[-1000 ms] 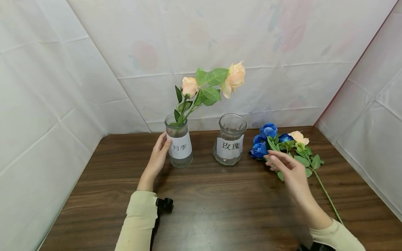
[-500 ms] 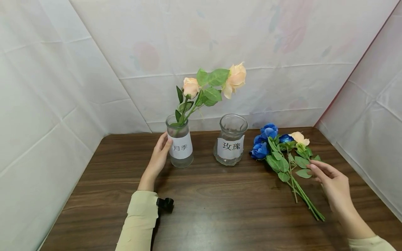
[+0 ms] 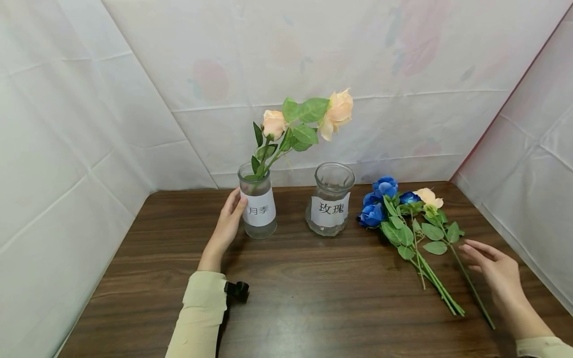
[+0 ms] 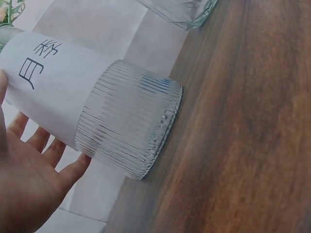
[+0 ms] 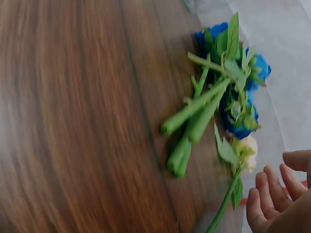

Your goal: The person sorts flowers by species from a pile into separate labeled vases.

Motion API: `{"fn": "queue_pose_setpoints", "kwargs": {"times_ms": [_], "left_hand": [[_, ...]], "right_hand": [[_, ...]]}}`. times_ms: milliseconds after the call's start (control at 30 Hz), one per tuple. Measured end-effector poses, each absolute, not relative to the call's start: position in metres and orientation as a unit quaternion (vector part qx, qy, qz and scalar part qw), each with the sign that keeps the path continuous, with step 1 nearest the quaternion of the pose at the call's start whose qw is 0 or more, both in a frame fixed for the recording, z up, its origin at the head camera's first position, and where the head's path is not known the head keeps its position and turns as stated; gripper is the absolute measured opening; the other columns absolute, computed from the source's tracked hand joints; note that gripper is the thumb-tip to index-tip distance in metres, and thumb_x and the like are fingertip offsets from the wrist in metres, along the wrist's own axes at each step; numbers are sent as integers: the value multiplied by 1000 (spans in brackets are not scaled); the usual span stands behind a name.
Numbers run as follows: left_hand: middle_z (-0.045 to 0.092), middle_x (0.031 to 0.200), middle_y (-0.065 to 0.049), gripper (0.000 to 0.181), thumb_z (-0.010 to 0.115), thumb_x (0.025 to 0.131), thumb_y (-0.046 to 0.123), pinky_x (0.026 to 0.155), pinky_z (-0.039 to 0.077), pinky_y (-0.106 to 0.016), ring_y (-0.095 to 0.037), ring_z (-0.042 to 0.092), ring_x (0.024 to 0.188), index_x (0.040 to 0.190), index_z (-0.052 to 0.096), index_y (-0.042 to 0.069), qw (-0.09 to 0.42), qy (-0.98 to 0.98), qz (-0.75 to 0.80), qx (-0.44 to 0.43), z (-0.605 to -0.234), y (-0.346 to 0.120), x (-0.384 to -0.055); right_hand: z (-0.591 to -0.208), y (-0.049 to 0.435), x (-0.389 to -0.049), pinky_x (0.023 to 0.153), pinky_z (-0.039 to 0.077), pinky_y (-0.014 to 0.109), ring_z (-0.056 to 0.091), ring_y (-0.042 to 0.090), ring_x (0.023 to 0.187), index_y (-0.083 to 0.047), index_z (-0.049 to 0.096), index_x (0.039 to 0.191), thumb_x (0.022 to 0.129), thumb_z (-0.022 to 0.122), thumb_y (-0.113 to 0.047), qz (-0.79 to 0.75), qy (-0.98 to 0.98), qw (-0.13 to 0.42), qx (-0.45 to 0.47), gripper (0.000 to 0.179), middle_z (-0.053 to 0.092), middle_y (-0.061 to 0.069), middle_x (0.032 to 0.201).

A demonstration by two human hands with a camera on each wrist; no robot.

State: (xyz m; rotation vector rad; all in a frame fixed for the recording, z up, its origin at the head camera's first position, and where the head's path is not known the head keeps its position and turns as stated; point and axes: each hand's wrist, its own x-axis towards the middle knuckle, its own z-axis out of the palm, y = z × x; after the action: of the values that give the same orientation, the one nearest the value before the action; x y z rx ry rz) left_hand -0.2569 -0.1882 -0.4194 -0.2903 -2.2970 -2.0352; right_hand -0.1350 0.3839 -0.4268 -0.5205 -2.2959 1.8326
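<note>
My left hand holds a ribbed glass vase, thumb on its paper label and fingers round its far side. Standing in that vase are two peach roses, a small bloom and a fuller one. In the left wrist view the fingers lie along the vase's side. My right hand hovers beside the stem of a third peach rose, with nothing in its loosely bent fingers. That rose lies on the table right of a bunch of blue flowers, their green stems pointing toward me.
A second labelled glass vase, without flowers, stands between the first vase and the blue bunch. Wood-grain table lies under everything. White patterned cloth hangs behind and at both sides.
My right hand has moved right and toward me, from over the blue flowers, past the lying peach rose's leaves, to beside its stem. The left hand keeps its hold on the vase.
</note>
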Motion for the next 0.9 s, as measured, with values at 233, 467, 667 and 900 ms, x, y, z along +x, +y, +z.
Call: {"fn": "queue_pose_setpoints", "kwargs": {"times_ms": [233,467,667,900], "left_hand": [[22,160,-18,57,39,108,30,119,18,-49,-30,19,148,157,22,6,14,-746,-661,-85,-408,-187,-252],[25,158,-21,56,38,108,29,118,19,-51,-32,22,146,156,22,5,7,-744,-662,-87,-390,-182,-238],[26,158,-20,56,38,108,30,118,20,-50,-32,22,146,156,23,6,5,-746,-661,-85,-390,-182,-238],[24,158,-22,56,37,109,28,118,20,-51,-34,21,146,156,21,3,7,-751,-655,-86,-390,-182,-238]], "right_hand": [[-435,399,-147,65,54,19,58,-12,74,-5,59,133,97,63,-42,492,-854,15,-167,52,56,-29,88],[-437,409,-158,68,56,23,57,-12,75,18,47,136,98,63,-38,463,-874,-38,-142,70,54,-24,95],[-433,412,-161,71,56,26,59,-9,78,17,49,134,96,67,-33,451,-881,-81,-120,66,67,0,111],[-433,411,-160,71,56,26,58,-9,79,19,43,137,98,65,-35,426,-892,-103,-107,70,65,23,120]]}}
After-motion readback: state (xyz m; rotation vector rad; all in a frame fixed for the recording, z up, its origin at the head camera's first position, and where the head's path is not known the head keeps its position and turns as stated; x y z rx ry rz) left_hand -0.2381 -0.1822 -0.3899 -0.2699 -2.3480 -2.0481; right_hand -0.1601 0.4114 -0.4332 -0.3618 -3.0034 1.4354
